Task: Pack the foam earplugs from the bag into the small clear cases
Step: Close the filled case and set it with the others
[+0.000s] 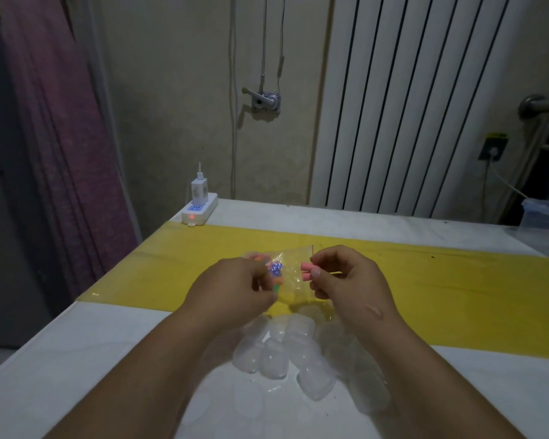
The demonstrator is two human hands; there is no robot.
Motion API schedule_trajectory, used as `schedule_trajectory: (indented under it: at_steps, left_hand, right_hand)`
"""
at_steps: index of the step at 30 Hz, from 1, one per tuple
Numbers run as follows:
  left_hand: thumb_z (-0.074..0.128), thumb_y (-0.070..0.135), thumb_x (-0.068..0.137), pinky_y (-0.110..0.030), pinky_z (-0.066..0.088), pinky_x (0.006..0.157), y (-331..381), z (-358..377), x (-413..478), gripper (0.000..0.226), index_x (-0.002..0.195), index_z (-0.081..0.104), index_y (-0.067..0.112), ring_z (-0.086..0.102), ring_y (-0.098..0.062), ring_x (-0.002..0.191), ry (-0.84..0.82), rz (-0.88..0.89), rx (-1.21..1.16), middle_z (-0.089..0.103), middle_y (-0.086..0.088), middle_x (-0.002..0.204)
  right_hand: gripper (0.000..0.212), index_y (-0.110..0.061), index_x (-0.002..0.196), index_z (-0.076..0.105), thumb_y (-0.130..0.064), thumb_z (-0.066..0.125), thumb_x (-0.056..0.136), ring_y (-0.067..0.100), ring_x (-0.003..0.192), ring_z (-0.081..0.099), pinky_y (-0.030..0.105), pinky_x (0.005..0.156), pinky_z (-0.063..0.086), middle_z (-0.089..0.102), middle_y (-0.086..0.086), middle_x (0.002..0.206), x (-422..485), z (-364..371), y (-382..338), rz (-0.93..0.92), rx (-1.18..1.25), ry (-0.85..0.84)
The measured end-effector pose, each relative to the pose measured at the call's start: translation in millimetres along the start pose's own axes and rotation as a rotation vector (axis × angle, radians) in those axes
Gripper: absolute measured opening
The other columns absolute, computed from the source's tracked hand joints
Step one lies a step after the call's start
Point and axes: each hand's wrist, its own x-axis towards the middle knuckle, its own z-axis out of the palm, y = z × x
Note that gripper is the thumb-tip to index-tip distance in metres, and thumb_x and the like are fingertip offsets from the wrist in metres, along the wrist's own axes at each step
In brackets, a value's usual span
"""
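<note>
A clear plastic bag (287, 264) with several coloured foam earplugs lies on the yellow strip at mid-table. My left hand (232, 285) grips the bag's left side, fingers curled over it. My right hand (343, 275) pinches two pink earplugs (308, 270) between thumb and fingers, just right of the bag. A heap of several small clear cases (286, 353) lies on the white table nearer me, between my forearms; some are hidden under my right arm.
The white table (76, 359) carries a yellow strip (441, 289) across its middle. A white power strip (200, 210) with a charger sits at the far left corner. A radiator (409, 106) stands behind the table. A plastic container (545, 213) sits at the right edge.
</note>
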Motion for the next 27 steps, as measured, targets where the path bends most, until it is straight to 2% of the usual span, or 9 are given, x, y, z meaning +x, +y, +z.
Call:
schedule_trajectory:
  at_steps: [2,4,8,11,13,16,19,22,27]
  left_hand:
    - [0.078,0.04,0.071,-0.017,0.033,0.055,-3.1,-2.8,-1.1,0.024,0.076,0.067,0.019,0.056,0.0,0.1,-0.064,-0.011,0.131,0.064,0.01,0.091]
    - [0.082,0.047,0.064,-0.021,0.038,0.057,-7.2,-5.3,0.0,0.035,0.078,0.066,0.019,0.057,-0.002,0.077,-0.156,-0.028,0.131,0.056,0.01,0.08]
    - [0.085,0.039,0.064,-0.023,0.046,0.06,-11.2,-9.7,-0.3,0.027,0.078,0.069,0.022,0.056,-0.005,0.066,-0.28,-0.076,0.066,0.062,0.009,0.072]
    - [0.068,0.008,0.079,-0.019,0.052,0.058,-4.0,-14.3,-0.1,0.006,0.08,0.074,0.01,0.06,-0.004,0.068,-0.174,-0.141,-0.316,0.065,0.003,0.082]
    - [0.051,-0.009,0.084,-0.026,0.058,0.069,2.5,-17.4,-0.1,0.024,0.087,0.073,0.001,0.069,-0.01,0.077,-0.131,-0.23,-0.704,0.07,-0.006,0.095]
    - [0.042,-0.011,0.09,-0.043,0.058,0.08,6.0,-17.1,-0.6,0.03,0.092,0.071,-0.001,0.07,-0.034,0.09,-0.114,-0.21,-1.063,0.071,-0.021,0.101]
    - [0.042,0.0,0.096,-0.046,0.053,0.084,2.9,-9.2,0.3,0.031,0.093,0.073,0.006,0.065,-0.042,0.096,-0.093,-0.172,-1.128,0.073,-0.018,0.1]
    - [0.042,0.006,0.098,-0.043,0.047,0.081,2.4,-2.5,1.1,0.03,0.098,0.073,0.009,0.062,-0.035,0.095,-0.089,-0.173,-1.137,0.075,-0.011,0.098]
    - [0.045,0.007,0.099,-0.031,0.058,0.078,3.9,1.7,4.6,0.024,0.11,0.065,0.005,0.067,-0.027,0.095,-0.072,-0.149,-1.23,0.072,-0.017,0.109]
  right_hand:
    - [0.015,-0.015,0.091,0.069,-0.002,0.062,0.09,0.012,0.064,0.067,0.032,0.067,0.059,0.073,0.001,0.08,-0.3,-0.6,-1.7,-0.001,-0.035,-0.001]
    - [0.021,-0.014,0.089,0.072,0.003,0.059,0.09,0.013,0.068,0.068,0.031,0.069,0.06,0.073,0.002,0.081,-0.8,-0.7,-3.2,0.003,-0.036,-0.002]
    - [0.015,-0.014,0.085,0.072,-0.002,0.064,0.088,0.019,0.07,0.07,0.04,0.076,0.06,0.073,0.003,0.077,-1.9,-1.2,-4.9,0.009,-0.036,0.031]
    - [0.007,-0.017,0.086,0.071,-0.01,0.069,0.086,0.018,0.066,0.069,0.039,0.073,0.059,0.072,0.0,0.074,-1.7,-3.3,-4.8,-0.015,-0.084,0.052]
    - [0.009,-0.016,0.086,0.071,-0.008,0.068,0.087,0.012,0.06,0.065,0.036,0.066,0.058,0.071,0.001,0.071,-1.0,-4.5,-5.2,-0.018,-0.08,0.046]
    - [0.02,-0.021,0.085,0.07,-0.004,0.063,0.09,0.011,0.055,0.061,0.028,0.058,0.054,0.069,0.002,0.071,-1.0,-3.6,-7.3,0.019,-0.033,0.017]
    - [0.03,-0.023,0.082,0.073,0.002,0.058,0.091,0.009,0.052,0.057,0.021,0.053,0.051,0.065,0.001,0.069,-2.4,-1.3,-9.7,0.077,0.018,-0.035]
    - [0.03,-0.017,0.085,0.072,0.006,0.054,0.092,0.008,0.054,0.058,0.019,0.054,0.051,0.065,0.003,0.07,-4.2,1.1,-10.9,0.129,0.034,-0.1]
    - [0.025,-0.009,0.094,0.072,0.006,0.053,0.093,0.011,0.06,0.06,0.023,0.061,0.055,0.066,0.006,0.074,-6.2,3.6,-10.5,0.191,0.148,-0.14]
